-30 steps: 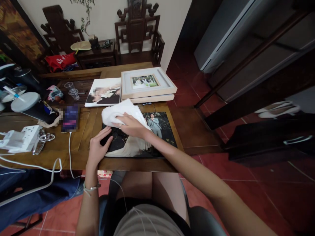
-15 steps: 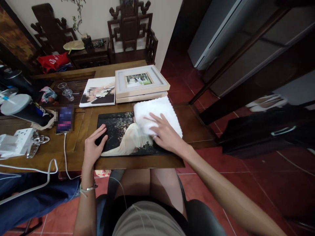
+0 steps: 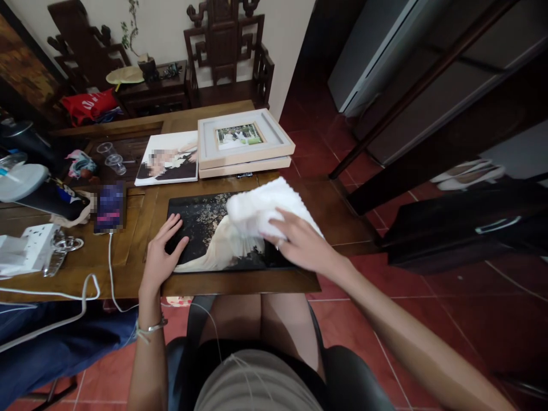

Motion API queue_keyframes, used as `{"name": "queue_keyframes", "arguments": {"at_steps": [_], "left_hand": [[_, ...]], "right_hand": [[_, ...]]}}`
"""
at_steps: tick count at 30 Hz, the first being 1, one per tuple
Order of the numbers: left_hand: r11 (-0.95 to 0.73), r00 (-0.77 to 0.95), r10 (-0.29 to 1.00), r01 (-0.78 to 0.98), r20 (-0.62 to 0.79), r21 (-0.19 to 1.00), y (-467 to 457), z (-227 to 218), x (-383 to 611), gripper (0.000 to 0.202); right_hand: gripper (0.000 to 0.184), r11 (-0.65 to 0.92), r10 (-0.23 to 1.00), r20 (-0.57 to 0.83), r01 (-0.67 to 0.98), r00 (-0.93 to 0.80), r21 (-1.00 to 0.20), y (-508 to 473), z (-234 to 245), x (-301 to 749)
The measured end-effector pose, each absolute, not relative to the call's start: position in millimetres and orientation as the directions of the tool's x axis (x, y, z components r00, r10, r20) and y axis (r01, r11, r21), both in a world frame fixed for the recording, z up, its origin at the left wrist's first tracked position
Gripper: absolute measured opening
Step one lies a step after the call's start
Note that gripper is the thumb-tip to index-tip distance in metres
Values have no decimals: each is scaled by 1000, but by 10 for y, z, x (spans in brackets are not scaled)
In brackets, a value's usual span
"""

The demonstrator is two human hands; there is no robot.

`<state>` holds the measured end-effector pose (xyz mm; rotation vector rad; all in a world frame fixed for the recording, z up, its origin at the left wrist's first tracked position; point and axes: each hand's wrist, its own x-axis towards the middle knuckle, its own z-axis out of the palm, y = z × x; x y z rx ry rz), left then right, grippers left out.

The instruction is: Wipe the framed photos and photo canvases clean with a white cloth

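A dark photo panel showing a pale gown lies flat along the front edge of the wooden table. My left hand rests on its left edge with the fingers spread. On the panel's right half my right hand grips a fluffy white towel, fingers curled into the cloth. The towel is bunched up and hides the upper right of the picture. Part of the right hand is smeared by motion.
Behind the panel lie framed photos in a stack and a white-edged photo print. To the left are a phone on a white cable, a lidded tumbler, a power strip and plastic cups.
My right hand has shifted slightly right and bunched the towel, which lay flatter before. The left hand stays at the panel's left edge.
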<state>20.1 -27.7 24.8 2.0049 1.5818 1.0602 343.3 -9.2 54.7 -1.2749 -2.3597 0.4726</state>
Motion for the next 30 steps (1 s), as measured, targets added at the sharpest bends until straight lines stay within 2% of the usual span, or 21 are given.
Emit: {"name": "queue_keyframes", "arguments": {"at_steps": [5, 10, 16, 19, 22, 25, 30], "left_hand": [[-284, 102, 950, 672, 295, 683, -279, 261, 192, 48], [-264, 137, 962, 682, 235, 682, -282, 260, 185, 52], [-281, 142, 957, 676, 254, 681, -271, 242, 184, 49], [-294, 153, 953, 687, 263, 665, -266, 233, 177, 49], [-304, 167, 950, 698, 265, 649, -266, 230, 170, 50], [-302, 166, 950, 698, 263, 650, -264, 233, 166, 49], [-284, 145, 955, 690, 257, 666, -253, 239, 165, 49]], "right_hand": [[28, 513, 858, 247, 759, -450, -400, 524, 445, 3345], [27, 595, 804, 245, 746, -542, -299, 75, 347, 3318], [25, 673, 737, 273, 630, -618, -387, -982, 440, 3436], [22, 689, 713, 256, 584, -652, -429, -1171, 543, 3489], [24, 680, 715, 255, 565, -651, -468, -941, 579, 3525], [18, 646, 755, 275, 601, -596, -470, -395, 538, 3516], [25, 632, 774, 277, 670, -570, -390, 440, 440, 3418]]}}
